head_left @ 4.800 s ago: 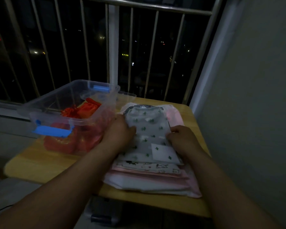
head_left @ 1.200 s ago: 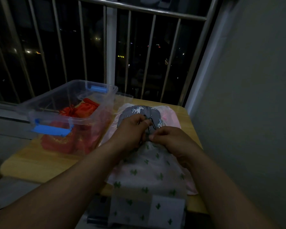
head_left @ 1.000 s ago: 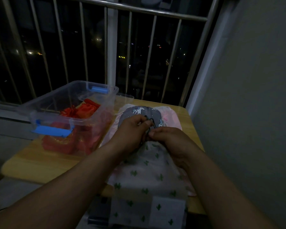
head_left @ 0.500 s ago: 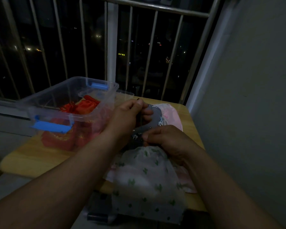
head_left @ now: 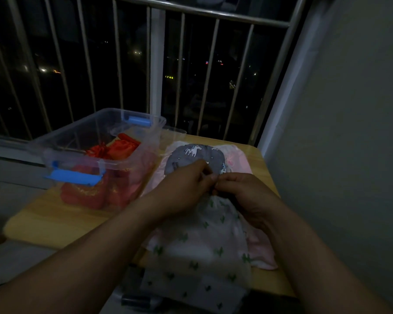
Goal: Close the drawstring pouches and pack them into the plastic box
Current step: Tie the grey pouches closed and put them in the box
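Note:
A white pouch with green cactus print (head_left: 204, 250) lies toward me, its lower end hanging over the table's near edge. My left hand (head_left: 184, 189) and right hand (head_left: 243, 191) meet at its gathered neck, fingers pinching the drawstring there. Behind them lies a grey pouch with white unicorns (head_left: 188, 155) on a pile of pink pouches (head_left: 238, 159). The clear plastic box (head_left: 82, 141) with blue latches stands at the left and holds several red pouches (head_left: 120, 147).
The small wooden table (head_left: 55, 220) stands against a metal railing (head_left: 154, 64), with a grey wall (head_left: 349, 132) close on the right. The box's clear lid (head_left: 175, 131) lies behind the box. Bare wood shows in front of the box.
The cactus pouch was pulled off the pile toward me and its neck gathered. My left hand rose away half a second ago and has come back down to the neck beside my right.

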Motion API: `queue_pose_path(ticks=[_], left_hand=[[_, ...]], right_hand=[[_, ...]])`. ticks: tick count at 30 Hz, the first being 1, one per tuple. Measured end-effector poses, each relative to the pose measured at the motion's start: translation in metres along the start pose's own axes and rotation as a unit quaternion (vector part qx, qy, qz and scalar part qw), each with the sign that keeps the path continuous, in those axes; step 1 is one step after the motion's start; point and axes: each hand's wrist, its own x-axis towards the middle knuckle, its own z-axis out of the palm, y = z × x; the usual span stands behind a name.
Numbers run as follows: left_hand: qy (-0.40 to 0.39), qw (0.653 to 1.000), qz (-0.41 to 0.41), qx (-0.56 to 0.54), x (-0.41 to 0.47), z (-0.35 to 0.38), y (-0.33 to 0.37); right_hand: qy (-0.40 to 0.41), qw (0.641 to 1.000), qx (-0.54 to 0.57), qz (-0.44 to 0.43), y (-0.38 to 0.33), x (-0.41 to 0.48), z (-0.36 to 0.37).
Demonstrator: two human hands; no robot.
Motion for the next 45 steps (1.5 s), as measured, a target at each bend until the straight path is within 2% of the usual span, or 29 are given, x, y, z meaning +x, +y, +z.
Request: queue_pose_path(ticks=[3, 6, 9, 12, 15, 24, 32, 40, 45], left_hand=[[0.020, 0.998, 0.006, 0.061, -0.002, -0.004, -0.001], [0.006, 0.998, -0.006, 0.063, -0.002, -0.005, 0.001], [-0.011, 0.998, -0.060, -0.035, -0.002, -0.008, 0.004], [-0.034, 0.982, -0.105, -0.153, -0.003, -0.009, 0.006], [-0.049, 0.977, -0.105, -0.182, -0.006, -0.008, 0.007], [-0.039, 0.987, -0.031, -0.155, -0.005, -0.006, -0.005], [-0.030, 0.996, -0.015, -0.078, -0.004, -0.001, -0.010], [-0.029, 0.991, -0.029, -0.127, -0.003, 0.004, -0.010], [-0.018, 0.996, -0.030, -0.078, -0.002, 0.005, -0.010]], right_hand=[[0.001, 1.000, 0.004, 0.003, 0.000, -0.001, 0.000], [0.007, 1.000, 0.005, 0.003, -0.001, -0.002, 0.000], [0.039, 0.998, -0.052, -0.020, -0.004, -0.003, 0.001], [0.065, 0.993, -0.084, -0.042, -0.003, -0.001, 0.000], [0.072, 0.993, -0.084, -0.044, -0.002, -0.002, -0.002], [0.022, 0.997, -0.056, -0.056, -0.005, -0.002, -0.007], [0.046, 0.979, -0.156, -0.121, -0.005, -0.004, -0.005], [0.058, 0.965, -0.202, -0.156, -0.003, -0.005, -0.004], [0.061, 0.936, -0.286, -0.196, 0.000, -0.005, 0.000]])
